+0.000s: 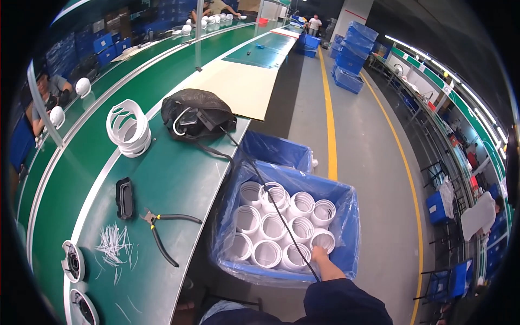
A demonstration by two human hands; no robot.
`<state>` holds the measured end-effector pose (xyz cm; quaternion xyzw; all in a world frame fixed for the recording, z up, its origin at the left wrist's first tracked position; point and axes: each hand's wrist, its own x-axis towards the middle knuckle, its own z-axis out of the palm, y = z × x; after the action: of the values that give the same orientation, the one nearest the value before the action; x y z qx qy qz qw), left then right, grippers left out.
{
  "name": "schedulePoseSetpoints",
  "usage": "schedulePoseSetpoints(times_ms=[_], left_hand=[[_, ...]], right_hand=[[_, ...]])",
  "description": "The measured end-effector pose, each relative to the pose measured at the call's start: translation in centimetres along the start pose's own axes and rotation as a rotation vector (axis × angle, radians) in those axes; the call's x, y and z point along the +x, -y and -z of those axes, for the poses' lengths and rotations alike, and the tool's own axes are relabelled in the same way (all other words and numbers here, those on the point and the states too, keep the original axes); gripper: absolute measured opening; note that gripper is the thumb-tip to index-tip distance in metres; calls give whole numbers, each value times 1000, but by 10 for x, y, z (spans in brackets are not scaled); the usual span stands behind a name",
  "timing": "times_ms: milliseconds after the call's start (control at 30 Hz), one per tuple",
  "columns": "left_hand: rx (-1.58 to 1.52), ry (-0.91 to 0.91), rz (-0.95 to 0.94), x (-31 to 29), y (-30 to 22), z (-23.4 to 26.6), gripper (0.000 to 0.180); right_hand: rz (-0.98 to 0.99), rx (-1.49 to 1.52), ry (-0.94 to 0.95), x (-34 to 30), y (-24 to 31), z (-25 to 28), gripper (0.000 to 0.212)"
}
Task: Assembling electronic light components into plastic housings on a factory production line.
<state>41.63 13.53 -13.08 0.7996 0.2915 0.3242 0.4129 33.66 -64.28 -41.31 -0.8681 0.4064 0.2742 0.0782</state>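
My right hand [320,253] reaches down into a blue bin [352,216] lined with clear plastic film. Its fingers close on the near rim of a white plastic ring [323,238] at the bin's right side; the fingertips are partly hidden. Several more white ribbed rings, such as this white ring [272,226], stand upright beside it in rows. A dark cable [262,181] runs slantwise across the bin. My left hand is out of sight.
On the green bench at left lie cutting pliers [157,227], a black plastic part [124,197], white tie offcuts [115,244], stacked white rings [130,130] and a black bag [195,116]. Another blue bin [276,149] stands behind. People work across the conveyor [70,146].
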Motion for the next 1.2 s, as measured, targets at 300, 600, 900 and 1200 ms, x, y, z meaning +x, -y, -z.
schedulePoseSetpoints(times_ms=[300,600,900,1200], left_hand=[[-204,-5,119,-17,-40,-5,45],[-277,30,150,-18,-47,-1,46],[-396,137,116,20,49,11,40],[-345,155,23,8,47,9,40]], right_hand=[[2,-131,-35,7,-23,23,29],[147,-152,-167,-12,-17,170,61],[719,810,-914,-138,103,344,40],[851,2189,807,-146,367,319,18]])
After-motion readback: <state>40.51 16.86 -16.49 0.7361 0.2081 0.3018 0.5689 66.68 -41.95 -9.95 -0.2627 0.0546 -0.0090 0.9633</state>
